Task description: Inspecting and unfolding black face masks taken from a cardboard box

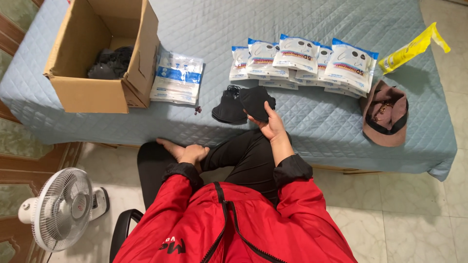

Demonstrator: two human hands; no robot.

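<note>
My right hand point(272, 124) holds a black face mask point(256, 102) at the near edge of a blue quilted bed point(209, 24). A small pile of black masks point(229, 108) lies just left of it on the quilt. My left hand point(187, 152) rests on my left knee, fingers loosely apart, holding nothing. Behind the masks stands a row of several white-and-blue mask packets point(302, 61). A flat stack of empty white-and-blue pouches point(178, 78) lies beside an open cardboard box point(105, 53) that contains more black masks point(112, 63).
A brown cap point(386, 113) and a yellow plastic wrapper point(412, 48) lie on the bed's right part. A white fan point(63, 209) stands on the tiled floor at lower left, next to a black chair arm point(122, 229). Wooden furniture runs along the left edge.
</note>
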